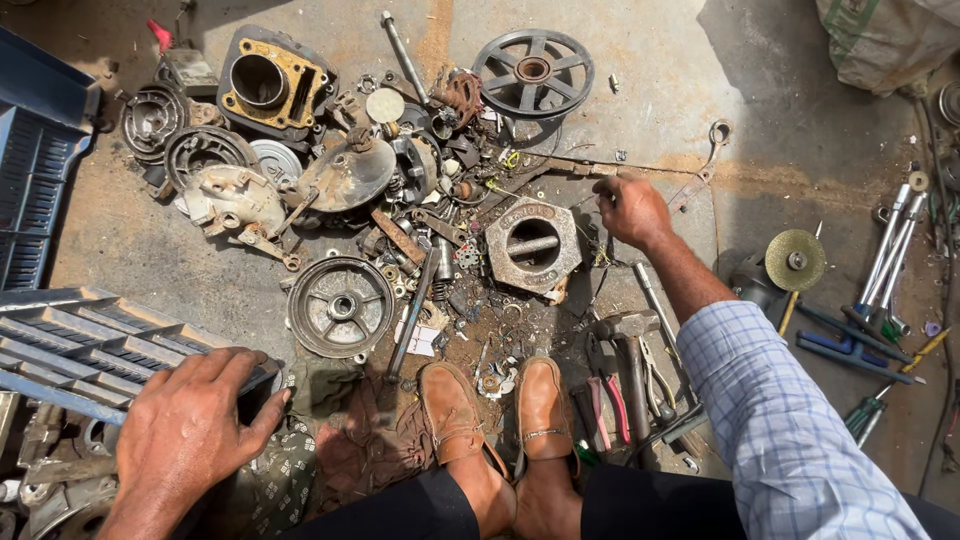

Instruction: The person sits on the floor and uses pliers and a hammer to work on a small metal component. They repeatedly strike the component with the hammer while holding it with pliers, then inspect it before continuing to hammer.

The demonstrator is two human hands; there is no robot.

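Left hand (185, 430) lay flat, fingers spread, on edge of dark plastic crate (90, 350); crate contents hidden. Right hand (632, 210) curled, fingertips pinching thin metal rod (560, 165) on concrete floor (780, 120), just beside octagonal metal housing (533, 245). Hammer (630, 335) lay near right forearm.

floor: bare grey concrete floor (820, 130), rust-brown stains | light: hard sunlight, sharp shadows at right | left edge: blue slatted plastic crate (40, 160) | top right: pale woven sack (885, 35)
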